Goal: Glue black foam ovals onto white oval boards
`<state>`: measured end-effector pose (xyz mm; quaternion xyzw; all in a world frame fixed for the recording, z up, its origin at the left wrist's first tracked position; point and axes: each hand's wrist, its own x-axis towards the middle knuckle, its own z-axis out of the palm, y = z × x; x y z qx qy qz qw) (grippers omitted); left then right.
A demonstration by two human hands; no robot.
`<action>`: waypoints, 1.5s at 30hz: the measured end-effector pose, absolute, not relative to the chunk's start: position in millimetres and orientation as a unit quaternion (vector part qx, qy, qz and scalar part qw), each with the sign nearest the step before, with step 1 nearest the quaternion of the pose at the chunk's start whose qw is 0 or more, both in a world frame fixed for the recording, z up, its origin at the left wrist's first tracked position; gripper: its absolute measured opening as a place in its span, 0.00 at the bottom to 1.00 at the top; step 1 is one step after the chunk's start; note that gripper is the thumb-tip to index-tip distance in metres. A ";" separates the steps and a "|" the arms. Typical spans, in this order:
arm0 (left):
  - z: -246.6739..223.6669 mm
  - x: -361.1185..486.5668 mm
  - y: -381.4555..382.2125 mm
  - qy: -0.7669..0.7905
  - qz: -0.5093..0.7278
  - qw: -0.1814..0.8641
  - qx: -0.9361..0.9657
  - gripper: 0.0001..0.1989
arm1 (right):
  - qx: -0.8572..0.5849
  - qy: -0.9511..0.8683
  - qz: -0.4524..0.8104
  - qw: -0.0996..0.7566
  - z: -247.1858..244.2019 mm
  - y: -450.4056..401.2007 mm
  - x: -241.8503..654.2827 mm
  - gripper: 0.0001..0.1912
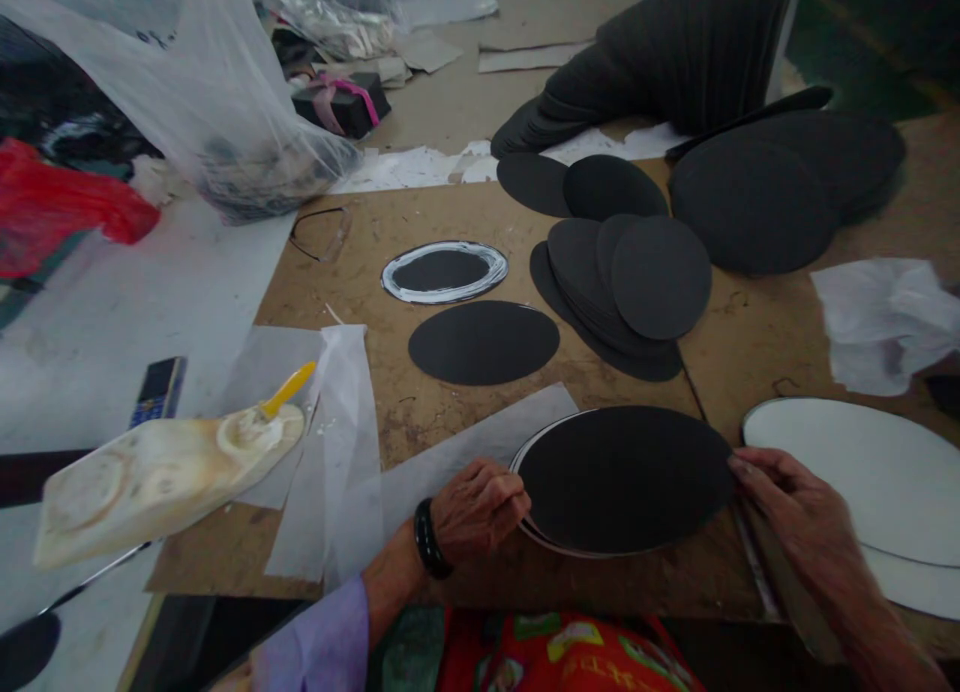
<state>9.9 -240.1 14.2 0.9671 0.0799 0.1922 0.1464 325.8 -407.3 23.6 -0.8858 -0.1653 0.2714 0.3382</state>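
Observation:
A large black disc lies near the table's front edge, over a pale-rimmed disc that shows along its left side. My left hand, with a dark bracelet at the wrist, has its fingers curled at the left edges of both. On the opposite side, my right hand pinches the black disc's right edge between thumb and fingers. Beyond them sits a plain black disc. Farther back is a smaller black disc with a white smeared ring around its border.
White discs lie at the right. Black discs overlap beyond the hands, and a tall leaning stack stands behind. At left are a cut-open plastic bottle with a yellow-handled tool, a phone and a plastic bag.

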 end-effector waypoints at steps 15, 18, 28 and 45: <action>6.8 8.0 -237.7 0.050 0.166 0.148 0.974 0.06 | -0.892 -0.230 0.267 0.283 12.9 -410.0 325.4 0.16; 4.5 8.0 -236.1 0.046 0.151 0.155 0.975 0.07 | -0.897 -0.236 0.263 0.264 12.1 -410.3 325.3 0.15; 3.1 16.1 -231.2 0.026 0.165 0.163 0.973 0.07 | -0.907 -0.222 0.256 0.248 16.1 -408.1 325.5 0.15; 2.6 18.0 -229.5 0.030 0.162 0.161 0.973 0.09 | -0.916 -0.229 0.244 0.221 24.2 -400.4 321.1 0.15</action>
